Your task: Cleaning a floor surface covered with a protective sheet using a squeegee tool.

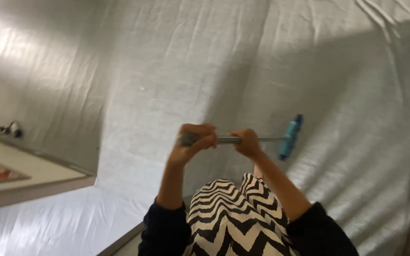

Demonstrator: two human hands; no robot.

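Both hands grip a slim metal rod (250, 139) that runs level between them. The left hand (193, 140) has its fingers (204, 130) curled tight round the rod's dark, thicker end; the right hand (247, 142) is wrapped round the shiny shaft just beside it. Beyond the right fingers the rod ends in a teal plastic crossbar head (290, 136), set slantwise to the shaft. Behind the fingers lies a wide grey sheet (176, 71) of fine woven cloth, creased in long folds. Below the wrists hang dark sleeves (164, 227) and a black-and-white zigzag-patterned garment (233, 218).
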